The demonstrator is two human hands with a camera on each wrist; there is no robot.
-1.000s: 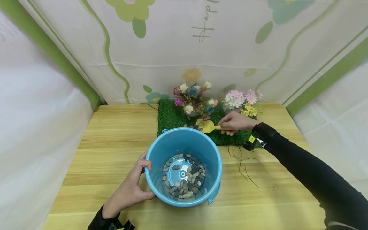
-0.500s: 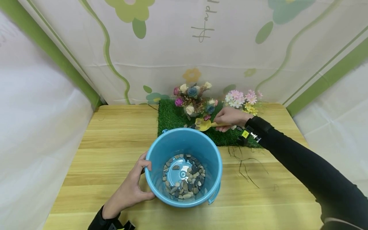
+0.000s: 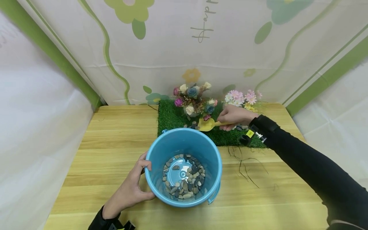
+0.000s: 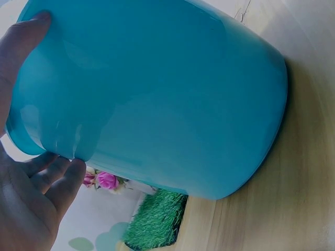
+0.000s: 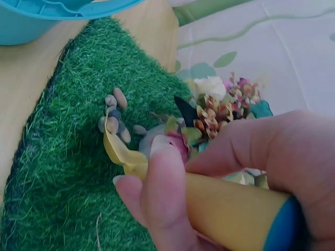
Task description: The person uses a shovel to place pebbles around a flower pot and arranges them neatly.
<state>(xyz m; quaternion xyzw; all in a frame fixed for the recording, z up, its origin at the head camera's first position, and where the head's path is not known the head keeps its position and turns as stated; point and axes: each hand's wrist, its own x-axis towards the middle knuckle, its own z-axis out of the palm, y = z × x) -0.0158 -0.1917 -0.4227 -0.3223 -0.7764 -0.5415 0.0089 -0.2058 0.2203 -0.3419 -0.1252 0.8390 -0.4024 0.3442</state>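
Observation:
My left hand (image 3: 129,191) grips the left side of a blue bucket (image 3: 184,140), fingers over the rim and thumb against the outer wall. Several grey and tan pebbles (image 3: 188,188) lie on the bucket's bottom. In my right hand (image 3: 234,115) is a small yellow toy shovel (image 3: 206,125), its blue-ended handle pinched between thumb and fingers. The shovel points left, low over the artificial grass mat (image 5: 57,183). Its blade edge is right at a small cluster of pebbles (image 5: 114,112) on the grass, which the bucket partly hides in the head view.
Behind the bucket stand a mixed rose arrangement (image 3: 192,92) and, to its right, pink and white flowers (image 3: 237,97). More stones (image 3: 243,127) show beneath the right wrist. Thin dry strands (image 3: 244,169) lie on the wooden table (image 3: 109,143). A printed curtain (image 3: 161,48) hangs behind.
My right hand and the shovel have shifted a little left, then back right, beside the pebbles. The left hand and the bucket have stayed in place.

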